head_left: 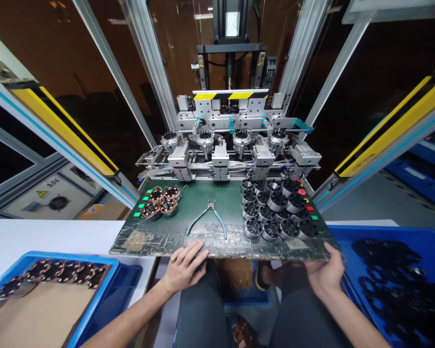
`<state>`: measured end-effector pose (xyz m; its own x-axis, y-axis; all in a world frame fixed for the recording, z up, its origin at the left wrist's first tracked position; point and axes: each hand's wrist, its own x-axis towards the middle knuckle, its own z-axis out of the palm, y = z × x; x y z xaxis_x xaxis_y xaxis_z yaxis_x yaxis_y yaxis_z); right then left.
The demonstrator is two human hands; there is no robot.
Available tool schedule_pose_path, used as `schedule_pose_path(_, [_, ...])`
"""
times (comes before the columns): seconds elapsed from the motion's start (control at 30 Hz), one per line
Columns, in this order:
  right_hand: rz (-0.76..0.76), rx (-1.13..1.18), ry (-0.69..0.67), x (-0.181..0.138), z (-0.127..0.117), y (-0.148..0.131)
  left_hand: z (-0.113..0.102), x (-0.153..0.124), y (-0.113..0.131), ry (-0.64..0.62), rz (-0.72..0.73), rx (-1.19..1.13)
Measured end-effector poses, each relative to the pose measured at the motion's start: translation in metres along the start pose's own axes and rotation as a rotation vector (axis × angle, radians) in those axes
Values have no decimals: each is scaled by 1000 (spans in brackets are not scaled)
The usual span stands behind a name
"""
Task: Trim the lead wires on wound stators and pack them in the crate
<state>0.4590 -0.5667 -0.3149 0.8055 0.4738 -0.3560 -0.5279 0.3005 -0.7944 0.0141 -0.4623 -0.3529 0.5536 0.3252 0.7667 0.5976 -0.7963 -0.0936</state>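
Note:
My left hand (187,265) rests with its fingers loosely stretched at the front edge of the green worktop (188,188), holding nothing. At the right front corner my right hand (326,271) grips the worktop, thumb on top and fingers under the edge. Side cutters (210,205) with blue handles lie spread beyond my left hand, jaws pointing away. To their left sit several copper-wound stators (151,211), with loose wire ends showing. On the right stand rows of unwound stator cores (253,227) with black inserts, some stacked on others.
Behind the worktop, a winding machine (220,157) holds several cores in a row. Yellow side bars (67,133) flank it. A blue tray (112,275) at left holds wound stators on cardboard; a blue bin (416,234) at right holds black parts. A red button (302,192) sits beside the cores.

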Motion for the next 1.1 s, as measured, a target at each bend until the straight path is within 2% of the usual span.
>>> schedule_pose_path(1.1, [22,-4,-21,4,-5,1,-2,1,1,-16,-1,14])
